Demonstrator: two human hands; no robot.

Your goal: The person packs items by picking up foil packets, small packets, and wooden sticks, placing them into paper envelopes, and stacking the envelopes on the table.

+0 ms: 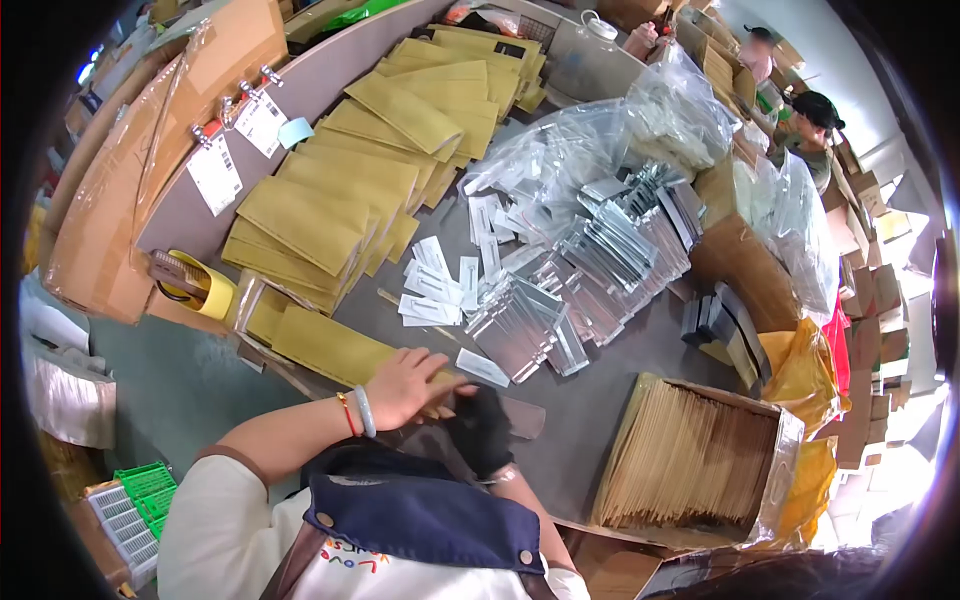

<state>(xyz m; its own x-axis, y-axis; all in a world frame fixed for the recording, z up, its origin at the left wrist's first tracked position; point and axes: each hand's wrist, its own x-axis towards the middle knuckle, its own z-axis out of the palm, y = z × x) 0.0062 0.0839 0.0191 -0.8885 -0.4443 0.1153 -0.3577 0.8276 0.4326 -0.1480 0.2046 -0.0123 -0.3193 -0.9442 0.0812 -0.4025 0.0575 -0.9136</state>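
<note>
My left hand [405, 388], bare with a pale bangle and a red string at the wrist, is closed over the near end of a brown paper envelope [330, 345]. The envelope lies at the table's front edge. My right hand [480, 432], in a black glove with bare fingertips, meets the left hand at that end. Its fingers are bent together, and what they hold is hidden. Beside the right hand lies a flat pinkish-grey piece [524, 418]. Just beyond the hands are a white paper slip [482, 367] and a heap of flat clear-wrapped packets [520, 325].
Overlapping brown envelopes [320, 215] cover the left and back of the table. A box of upright envelopes [690, 455] stands at right. Plastic bags [570, 150] and a clear jug [598, 50] are behind; a yellow cup [205, 285] is left. Another person [812, 125] is at far right.
</note>
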